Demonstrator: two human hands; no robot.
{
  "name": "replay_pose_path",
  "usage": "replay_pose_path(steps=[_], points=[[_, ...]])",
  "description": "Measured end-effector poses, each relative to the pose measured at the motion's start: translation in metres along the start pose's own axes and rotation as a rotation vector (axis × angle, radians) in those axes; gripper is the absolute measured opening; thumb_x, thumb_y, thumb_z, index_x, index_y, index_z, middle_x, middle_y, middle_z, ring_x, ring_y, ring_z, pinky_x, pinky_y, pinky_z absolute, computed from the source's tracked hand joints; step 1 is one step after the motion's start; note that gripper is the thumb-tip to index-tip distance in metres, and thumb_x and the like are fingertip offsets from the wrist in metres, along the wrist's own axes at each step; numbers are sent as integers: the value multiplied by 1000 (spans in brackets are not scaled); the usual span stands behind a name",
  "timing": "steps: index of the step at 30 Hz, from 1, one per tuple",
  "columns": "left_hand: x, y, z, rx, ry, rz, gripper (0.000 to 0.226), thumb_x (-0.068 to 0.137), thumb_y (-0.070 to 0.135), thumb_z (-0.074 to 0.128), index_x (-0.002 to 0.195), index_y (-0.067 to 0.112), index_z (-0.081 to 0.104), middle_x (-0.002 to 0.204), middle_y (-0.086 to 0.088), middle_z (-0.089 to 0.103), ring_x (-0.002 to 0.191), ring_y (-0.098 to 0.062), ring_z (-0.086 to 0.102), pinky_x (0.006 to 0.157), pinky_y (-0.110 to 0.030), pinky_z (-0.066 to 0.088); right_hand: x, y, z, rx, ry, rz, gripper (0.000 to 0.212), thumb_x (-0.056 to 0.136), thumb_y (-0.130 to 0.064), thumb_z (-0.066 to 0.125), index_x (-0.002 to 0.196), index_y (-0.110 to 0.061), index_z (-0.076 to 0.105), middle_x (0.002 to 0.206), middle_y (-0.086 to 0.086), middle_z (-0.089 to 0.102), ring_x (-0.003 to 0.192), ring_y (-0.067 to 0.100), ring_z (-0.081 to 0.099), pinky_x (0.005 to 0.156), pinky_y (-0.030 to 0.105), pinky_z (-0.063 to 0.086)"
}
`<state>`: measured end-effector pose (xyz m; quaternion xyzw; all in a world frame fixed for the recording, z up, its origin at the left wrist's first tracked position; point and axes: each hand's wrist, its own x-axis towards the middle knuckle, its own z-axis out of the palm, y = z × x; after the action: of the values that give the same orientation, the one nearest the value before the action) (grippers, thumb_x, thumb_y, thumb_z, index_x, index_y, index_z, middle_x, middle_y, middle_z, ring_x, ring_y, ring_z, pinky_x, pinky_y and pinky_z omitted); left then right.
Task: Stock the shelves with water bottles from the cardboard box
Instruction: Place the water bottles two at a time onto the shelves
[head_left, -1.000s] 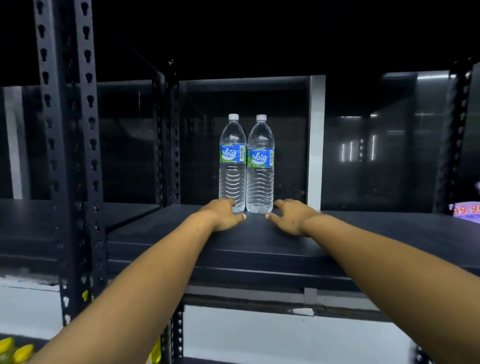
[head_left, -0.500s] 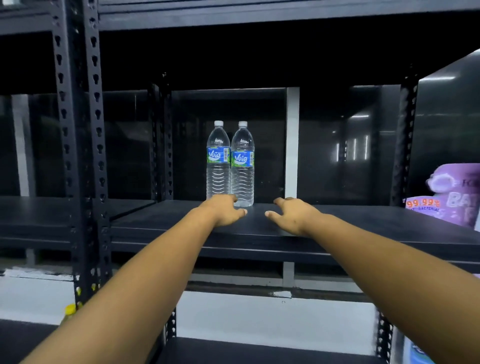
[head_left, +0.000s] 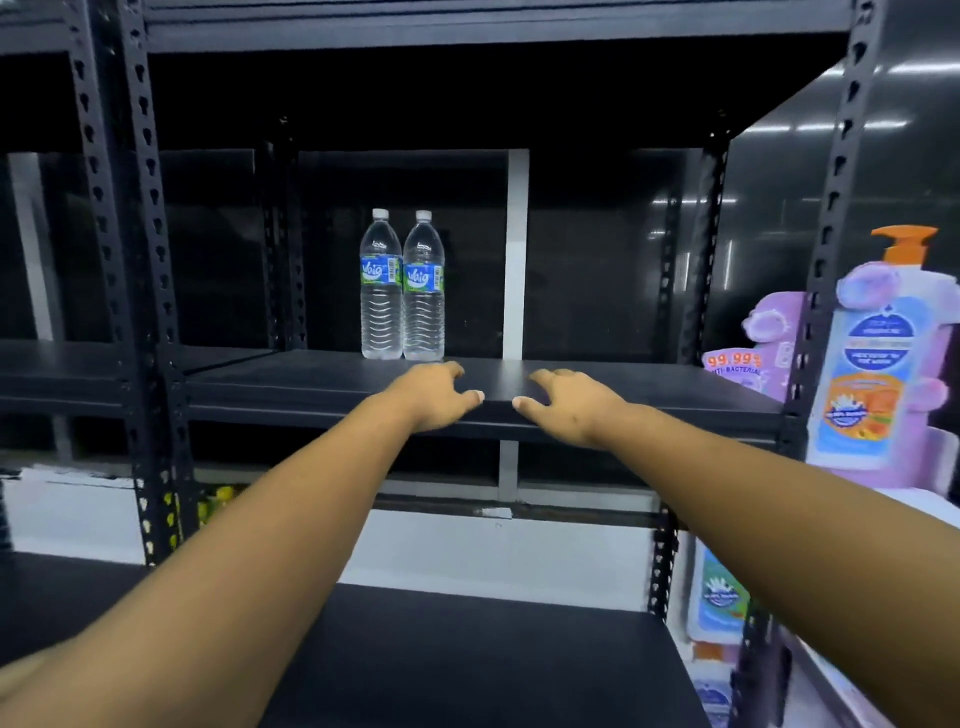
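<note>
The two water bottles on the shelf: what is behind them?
Behind the two water bottles only a dark back panel shows, with a white vertical strip to its right. The part directly behind them is covered.

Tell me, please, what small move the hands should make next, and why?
Probably draw both hands back from the black shelf to fetch more. The two clear plastic water bottles stand upright, side by side, and the left hand and right hand hold nothing. The box is out of view.
</note>
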<state>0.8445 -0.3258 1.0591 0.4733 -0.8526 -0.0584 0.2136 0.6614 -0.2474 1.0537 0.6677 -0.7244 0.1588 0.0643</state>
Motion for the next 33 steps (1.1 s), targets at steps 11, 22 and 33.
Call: replay_pose_path(steps=[11, 22, 33], points=[[-70, 30, 51, -102, -85, -25, 63, 96, 49, 50, 149, 17, 35, 150, -7, 43, 135, -27, 43, 110, -40, 38, -80, 18, 26, 128, -19, 15, 65, 99, -53, 40, 151, -15, 29, 154, 10, 35, 137, 29, 39, 108, 39, 36], [-119, -9, 152, -216, -278, -119, 62, 96, 50, 49, 149, 23, 34, 151, -4, 42, 135, -26, 43, 108, -36, 35, -131, 32, 143, 200, -241, 174, 66, 98, -55, 38, 152, -18, 29, 157, 6, 31, 140, 27, 36, 109, 39, 33], [-146, -75, 282, -276, -543, -180, 68, 96, 51, 51, 152, 17, 30, 156, -4, 36, 141, -25, 37, 113, -36, 33, -161, 31, 297, 274, -501, 289, 69, 99, -54, 41, 152, -11, 27, 155, 14, 32, 140, 32, 33, 112, 41, 32]])
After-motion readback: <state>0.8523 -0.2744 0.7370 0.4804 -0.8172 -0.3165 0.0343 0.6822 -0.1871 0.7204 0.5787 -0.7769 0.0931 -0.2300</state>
